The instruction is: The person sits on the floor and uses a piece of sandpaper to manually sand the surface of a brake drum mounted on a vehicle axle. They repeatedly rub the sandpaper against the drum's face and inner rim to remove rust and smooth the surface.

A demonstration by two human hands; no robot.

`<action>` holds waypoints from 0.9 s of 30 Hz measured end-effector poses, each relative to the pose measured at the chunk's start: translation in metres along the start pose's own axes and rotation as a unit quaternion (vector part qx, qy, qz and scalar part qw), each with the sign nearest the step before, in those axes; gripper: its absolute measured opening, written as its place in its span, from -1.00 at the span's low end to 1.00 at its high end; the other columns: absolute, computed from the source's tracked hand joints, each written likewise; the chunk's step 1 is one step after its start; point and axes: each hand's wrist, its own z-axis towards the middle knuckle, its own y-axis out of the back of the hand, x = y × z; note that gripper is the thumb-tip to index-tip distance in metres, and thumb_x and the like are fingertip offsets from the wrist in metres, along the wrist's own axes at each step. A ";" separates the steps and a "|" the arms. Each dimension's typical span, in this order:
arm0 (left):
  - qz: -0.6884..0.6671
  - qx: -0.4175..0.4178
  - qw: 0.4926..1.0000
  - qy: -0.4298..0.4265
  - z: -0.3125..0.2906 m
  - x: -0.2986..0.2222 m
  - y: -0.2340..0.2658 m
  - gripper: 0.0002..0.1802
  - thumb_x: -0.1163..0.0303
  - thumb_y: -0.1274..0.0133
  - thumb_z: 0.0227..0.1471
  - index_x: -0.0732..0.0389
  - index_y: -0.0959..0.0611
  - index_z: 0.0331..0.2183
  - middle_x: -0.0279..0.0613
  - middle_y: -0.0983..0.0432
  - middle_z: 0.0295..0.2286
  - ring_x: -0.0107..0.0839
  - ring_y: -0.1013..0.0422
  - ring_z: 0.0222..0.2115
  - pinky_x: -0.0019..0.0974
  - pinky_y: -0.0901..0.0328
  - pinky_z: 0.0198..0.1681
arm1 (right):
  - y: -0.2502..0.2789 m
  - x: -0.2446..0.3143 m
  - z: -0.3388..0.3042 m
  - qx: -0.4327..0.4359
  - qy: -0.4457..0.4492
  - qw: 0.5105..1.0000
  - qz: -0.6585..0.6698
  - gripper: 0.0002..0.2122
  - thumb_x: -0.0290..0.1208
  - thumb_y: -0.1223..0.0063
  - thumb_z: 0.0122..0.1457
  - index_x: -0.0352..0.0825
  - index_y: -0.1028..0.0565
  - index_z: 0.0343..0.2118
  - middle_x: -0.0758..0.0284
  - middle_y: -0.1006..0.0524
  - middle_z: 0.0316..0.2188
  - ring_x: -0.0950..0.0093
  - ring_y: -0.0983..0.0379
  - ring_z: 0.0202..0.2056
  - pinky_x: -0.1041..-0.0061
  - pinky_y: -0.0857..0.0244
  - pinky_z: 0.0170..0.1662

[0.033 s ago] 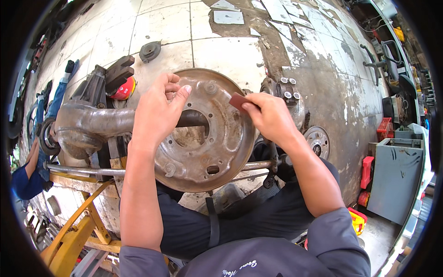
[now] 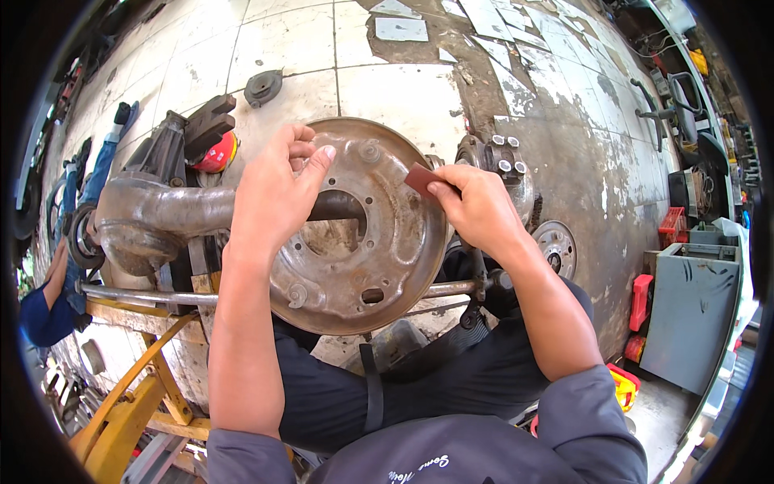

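A round, rusty brake backing plate (image 2: 407,250) stands in front of me, with a large central hole and several small bolt holes round it. Between thumb and fingers, my right hand (image 2: 480,206) pinches a folded piece of reddish-brown sandpaper (image 2: 420,181) over the plate's upper right part. Whether the paper touches the metal I cannot tell. My left hand (image 2: 278,181) is at the plate's upper left edge, fingers loosely bent and thumb apart, with nothing visible in it. Behind my left wrist runs a thick axle housing (image 2: 181,211) toward the plate's centre.
Under the housing is a worn wooden support beside a yellow metal frame (image 2: 133,415). A long metal rod (image 2: 153,298) passes below the plate. At right are a hub with studs (image 2: 504,165), a round flange (image 2: 555,246) and a grey cabinet (image 2: 692,310). Another person's arm (image 2: 56,278) shows far left.
The sandpaper in my right hand has tilted slightly and shows a little more of its face. My left hand stays about where it was.
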 end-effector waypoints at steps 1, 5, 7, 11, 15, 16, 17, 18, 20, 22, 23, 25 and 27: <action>-0.002 -0.006 1.000 -0.013 0.004 -0.002 -0.001 -0.49 0.15 -0.19 0.23 0.32 -0.58 0.05 0.10 -0.67 -0.11 -0.10 -0.62 -0.11 -0.13 -0.45 -0.01 | -0.003 -0.002 -0.001 -0.018 0.017 1.000 -0.015 -0.81 -0.43 -0.16 0.27 -0.41 -0.65 -0.14 0.01 -0.65 -0.30 0.01 -0.60 -0.23 0.19 -0.44 -0.13; -0.007 0.009 1.000 0.001 0.009 -0.005 -0.008 -0.50 0.16 -0.19 0.22 0.31 -0.58 0.05 0.10 -0.67 -0.11 -0.10 -0.62 -0.11 -0.14 -0.44 -0.01 | -0.023 -0.003 0.012 -0.071 0.031 0.997 -0.019 -0.83 -0.42 -0.11 0.27 -0.43 -0.64 -0.25 -0.02 -0.63 -0.35 -0.05 -0.56 -0.20 0.07 -0.41 -0.10; -0.009 0.017 1.000 -0.001 0.009 -0.003 -0.009 -0.50 0.14 -0.19 0.22 0.30 -0.59 0.05 0.09 -0.67 -0.11 -0.10 -0.62 -0.10 -0.14 -0.44 -0.01 | -0.021 0.000 0.010 -0.071 -0.004 0.997 0.005 -0.82 -0.41 -0.13 0.26 -0.43 -0.64 -0.24 -0.04 -0.64 -0.35 -0.06 -0.58 -0.22 0.07 -0.42 -0.10; 0.013 0.009 1.000 -0.023 0.009 -0.002 -0.004 -0.49 0.11 -0.17 0.22 0.29 -0.60 0.04 0.05 -0.68 -0.10 -0.08 -0.61 -0.09 -0.13 -0.43 0.01 | -0.010 0.011 0.004 -0.026 -0.100 0.994 0.044 -0.75 -0.33 -0.15 0.25 -0.46 -0.63 -0.20 -0.05 -0.66 -0.34 0.02 -0.64 -0.23 0.16 -0.46 -0.12; 0.002 0.004 0.999 -0.032 0.011 -0.001 -0.008 -0.50 0.16 -0.20 0.24 0.38 -0.59 0.02 0.06 -0.68 -0.15 -0.27 -0.59 -0.17 -0.24 -0.45 -0.07 | -0.014 0.016 0.007 -0.021 -0.145 0.987 0.064 -0.72 -0.30 -0.14 0.27 -0.47 -0.62 -0.18 -0.04 -0.67 -0.35 0.11 -0.67 -0.25 0.19 -0.47 -0.14; 0.001 0.002 0.999 -0.040 0.011 -0.003 -0.010 -0.49 0.16 -0.20 0.24 0.38 -0.59 0.02 0.07 -0.68 -0.15 -0.27 -0.59 -0.17 -0.24 -0.45 -0.08 | -0.015 0.012 0.003 -0.040 -0.136 0.989 0.040 -0.72 -0.29 -0.14 0.27 -0.47 -0.62 -0.18 -0.05 -0.67 -0.35 0.12 -0.67 -0.26 0.20 -0.47 -0.15; 0.000 -0.004 0.999 -0.047 0.011 -0.004 -0.009 -0.49 0.15 -0.20 0.24 0.38 -0.59 0.02 0.07 -0.68 -0.15 -0.26 -0.60 -0.17 -0.24 -0.45 -0.08 | -0.019 0.007 -0.001 -0.057 -0.123 0.991 0.017 -0.72 -0.29 -0.14 0.28 -0.47 -0.62 -0.18 -0.05 -0.67 -0.35 0.13 -0.67 -0.27 0.21 -0.47 -0.16; 0.000 -0.009 0.999 -0.053 0.010 -0.006 -0.008 -0.49 0.15 -0.20 0.23 0.38 -0.60 0.02 0.08 -0.68 -0.14 -0.25 -0.60 -0.17 -0.23 -0.46 -0.08 | -0.023 0.002 -0.006 -0.074 -0.109 0.991 -0.006 -0.71 -0.28 -0.14 0.28 -0.46 -0.62 -0.18 -0.06 -0.66 -0.35 0.14 -0.68 -0.28 0.23 -0.47 -0.17; -0.014 -0.015 0.998 -0.062 0.010 -0.010 -0.006 -0.48 0.15 -0.20 0.24 0.39 -0.59 0.03 0.11 -0.68 -0.15 -0.21 -0.61 -0.17 -0.22 -0.47 -0.07 | -0.035 0.002 -0.023 -0.102 -0.128 0.986 0.010 -0.72 -0.28 -0.14 0.29 -0.48 -0.61 -0.21 -0.04 -0.66 -0.38 0.16 -0.67 -0.33 0.27 -0.46 -0.20; -0.047 -0.011 0.997 -0.065 0.011 -0.012 -0.006 -0.48 0.15 -0.20 0.25 0.40 -0.59 0.03 0.12 -0.68 -0.15 -0.20 -0.62 -0.18 -0.21 -0.47 -0.07 | -0.048 0.010 -0.037 -0.130 -0.159 0.977 0.048 -0.72 -0.29 -0.14 0.29 -0.49 -0.59 -0.23 -0.03 -0.65 -0.40 0.17 -0.66 -0.34 0.27 -0.45 -0.21; -0.051 -0.012 0.996 -0.068 0.011 -0.014 -0.004 -0.48 0.15 -0.20 0.25 0.40 -0.59 0.03 0.12 -0.68 -0.15 -0.19 -0.62 -0.17 -0.20 -0.47 -0.06 | -0.053 0.012 -0.035 -0.160 -0.146 0.975 0.049 -0.74 -0.31 -0.12 0.30 -0.49 -0.58 -0.25 -0.02 -0.64 -0.43 0.18 -0.65 -0.36 0.26 -0.45 -0.21; -0.060 -0.010 0.995 -0.074 0.009 -0.017 -0.001 -0.48 0.16 -0.20 0.25 0.41 -0.58 0.03 0.12 -0.67 -0.15 -0.18 -0.62 -0.17 -0.18 -0.48 -0.06 | -0.054 0.021 -0.024 -0.190 -0.147 0.970 0.032 -0.74 -0.31 -0.11 0.29 -0.50 -0.58 -0.26 -0.02 -0.64 -0.44 0.18 -0.65 -0.36 0.25 -0.44 -0.21; -0.061 -0.014 0.995 -0.079 0.005 -0.016 0.000 -0.48 0.16 -0.20 0.25 0.41 -0.58 0.03 0.12 -0.67 -0.14 -0.17 -0.63 -0.16 -0.17 -0.48 -0.06 | -0.056 0.015 -0.016 -0.215 -0.138 0.967 0.015 -0.72 -0.30 -0.12 0.28 -0.51 -0.57 -0.27 -0.02 -0.63 -0.44 0.15 -0.64 -0.37 0.23 -0.44 -0.21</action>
